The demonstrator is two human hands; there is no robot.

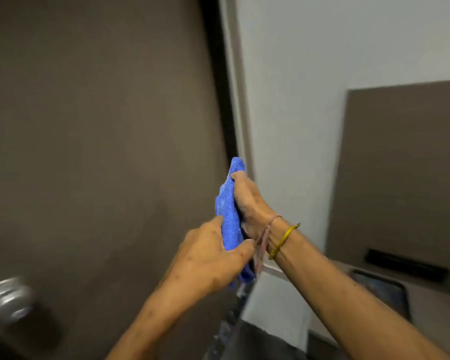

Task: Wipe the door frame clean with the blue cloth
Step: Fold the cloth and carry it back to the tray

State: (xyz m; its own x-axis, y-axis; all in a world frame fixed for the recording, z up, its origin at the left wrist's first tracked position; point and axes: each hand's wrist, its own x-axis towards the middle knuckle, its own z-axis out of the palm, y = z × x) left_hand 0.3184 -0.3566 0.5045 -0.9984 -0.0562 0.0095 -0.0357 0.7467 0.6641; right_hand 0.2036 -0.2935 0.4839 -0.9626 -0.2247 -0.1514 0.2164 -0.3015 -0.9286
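Both hands grip the blue cloth (227, 214) at the door frame (240, 120) — right hand (250, 201) fingers curled over its top, left hand (208, 258) pinching its lower end. Risk: bunched cloth slips off the narrow frame edge — missed streaks.

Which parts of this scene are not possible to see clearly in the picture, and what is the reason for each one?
- Head view: the metal door knob is blurred and cut by the left edge.
- The door frame behind the blue cloth is covered; whether it is clean cannot be told.
- The right hand fingers are hidden behind the cloth.
- The left hand covers the cloth's lower part.
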